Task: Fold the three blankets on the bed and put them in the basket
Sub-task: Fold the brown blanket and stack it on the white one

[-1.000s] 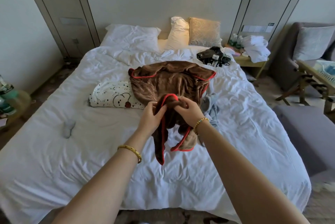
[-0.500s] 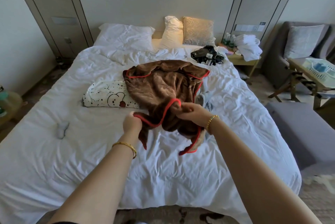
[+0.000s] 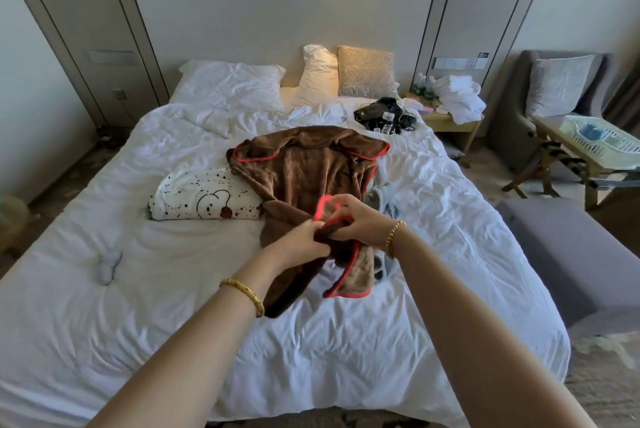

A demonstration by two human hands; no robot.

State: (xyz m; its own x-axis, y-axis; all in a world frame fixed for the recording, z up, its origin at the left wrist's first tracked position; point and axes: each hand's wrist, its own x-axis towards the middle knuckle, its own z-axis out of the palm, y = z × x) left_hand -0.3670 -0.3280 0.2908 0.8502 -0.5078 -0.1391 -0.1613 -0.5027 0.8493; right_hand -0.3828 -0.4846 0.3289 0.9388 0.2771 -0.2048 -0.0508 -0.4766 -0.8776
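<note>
A brown blanket with a red edge (image 3: 304, 168) lies crumpled in the middle of the white bed (image 3: 138, 306). My left hand (image 3: 301, 242) and my right hand (image 3: 356, 220) are close together above its near end, both gripping the red-edged hem, which is blurred. A white blanket with black spots and a bear drawing (image 3: 204, 199) lies folded to the left, touching the brown one. A pale blue-grey blanket (image 3: 382, 199) peeks out from under the brown one's right side. A light blue basket (image 3: 602, 138) stands on a table at the right.
Pillows (image 3: 232, 85) lie at the headboard. Black devices with cables (image 3: 382, 114) sit at the bed's far right. A small grey cloth (image 3: 109, 263) lies at the left. A nightstand with white towels (image 3: 459, 100), an armchair (image 3: 561, 88) and a grey bench (image 3: 571, 261) stand to the right.
My hands spread apart along the red hem half a second ago and have now come back together, working along the hem. The brown blanket's near end has shifted with them.
</note>
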